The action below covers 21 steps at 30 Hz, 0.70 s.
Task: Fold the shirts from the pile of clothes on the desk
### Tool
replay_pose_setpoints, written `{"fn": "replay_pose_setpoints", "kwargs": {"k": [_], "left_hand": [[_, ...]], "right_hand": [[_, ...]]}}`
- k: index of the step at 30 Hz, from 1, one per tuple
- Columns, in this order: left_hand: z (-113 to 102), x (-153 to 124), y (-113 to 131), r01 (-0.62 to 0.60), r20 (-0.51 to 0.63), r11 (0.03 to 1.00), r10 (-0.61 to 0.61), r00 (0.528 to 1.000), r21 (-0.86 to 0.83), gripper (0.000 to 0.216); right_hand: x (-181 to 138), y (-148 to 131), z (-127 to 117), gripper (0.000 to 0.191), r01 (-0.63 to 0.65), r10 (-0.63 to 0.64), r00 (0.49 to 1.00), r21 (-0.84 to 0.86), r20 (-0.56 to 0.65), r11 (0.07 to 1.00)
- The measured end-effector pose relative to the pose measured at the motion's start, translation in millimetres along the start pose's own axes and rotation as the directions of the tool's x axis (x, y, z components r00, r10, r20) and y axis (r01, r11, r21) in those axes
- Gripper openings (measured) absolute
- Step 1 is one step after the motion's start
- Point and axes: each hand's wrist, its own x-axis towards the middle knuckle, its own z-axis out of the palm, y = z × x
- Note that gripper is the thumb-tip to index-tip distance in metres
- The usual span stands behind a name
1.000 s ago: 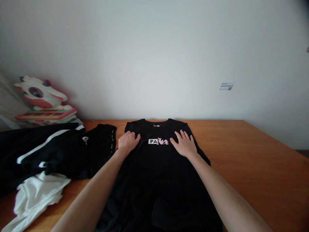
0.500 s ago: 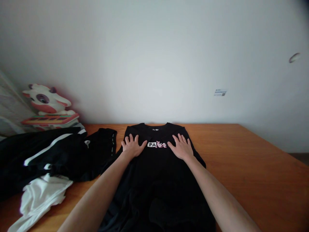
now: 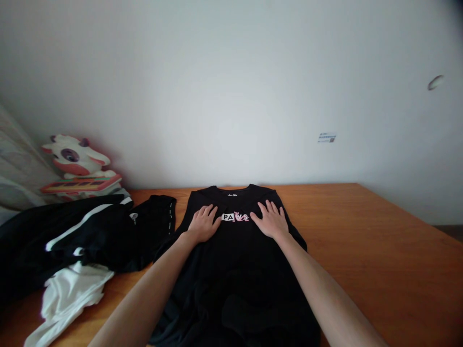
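black t-shirt (image 3: 235,260) lies by the far edge of the table (image 3: 379,250); left hand (image 3: 202,224) and right hand (image 3: 271,222) press flat on its chest, fingers spread, gripping nothing. uneven pushing could bunch the cloth.

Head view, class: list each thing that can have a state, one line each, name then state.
black T-shirt: laid flat on the table, print up, lower part rumpled.
left hand: open, palm down on the T-shirt.
right hand: open, palm down on the T-shirt.
dark clothes: heaped, unfolded.
white garment: crumpled, partly under the dark clothes.
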Motion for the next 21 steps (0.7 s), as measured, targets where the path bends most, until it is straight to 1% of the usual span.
{"fn": "replay_pose_setpoints", "kwargs": {"k": [3, 5, 9, 10, 12, 13, 16, 18, 21], "left_hand": [[-0.9, -6.7, -6.5, -0.066, 0.094, 0.998, 0.066, 0.993, -0.005, 0.061], [-0.3, -15.2, -10.4, -0.084, 0.122, 0.996, 0.083, 0.989, 0.001, 0.065], [3.2, -35.6, -9.5, 0.009, 0.114, 1.000, -0.011, 0.993, 0.016, 0.069], [3.7, -39.7, -7.5, 0.026, 0.110, 1.000, -0.028, 0.994, 0.015, 0.071], [3.4, -45.4, -2.7, 0.051, 0.092, 0.999, -0.052, 0.994, 0.015, 0.073], [2.7, -47.0, -0.4, 0.062, 0.085, 0.998, -0.063, 0.994, 0.016, 0.073], [-0.3, -48.5, 3.7, 0.091, 0.091, 0.996, -0.091, 0.992, 0.004, 0.074], [-1.6, -48.5, 3.8, 0.093, 0.093, 0.996, -0.092, 0.991, -0.012, 0.075], [-2.0, -48.5, 2.3, 0.091, 0.088, 0.995, -0.089, 0.992, -0.029, 0.075]], "right_hand": [[-1.9, -1.2, -2.2, 0.079, 0.007, -0.006, 1.000, 0.007, -0.015, 1.000], [-2.6, -1.8, -3.3, 0.078, 0.005, -0.005, 1.000, 0.002, -0.016, 1.000], [-1.3, -0.6, -2.3, 0.079, 0.004, -0.004, 1.000, -0.012, 0.001, 1.000], [-1.2, 0.1, -1.6, 0.079, 0.010, -0.010, 1.000, -0.016, -0.009, 1.000], [-2.6, 1.2, -1.1, 0.077, 0.030, -0.031, 0.997, -0.023, -0.066, 0.999], [-4.5, 1.3, -1.5, 0.073, 0.042, -0.044, 0.994, -0.027, -0.104, 0.999], [-14.7, -1.7, -5.8, 0.052, 0.078, -0.084, 0.978, -0.043, -0.189, 0.996], [-23.8, -6.8, -10.1, 0.045, 0.092, -0.103, 0.973, -0.061, -0.209, 0.994], [-37.5, -17.4, -14.9, 0.040, 0.102, -0.120, 0.972, -0.096, -0.204, 0.990]]}}
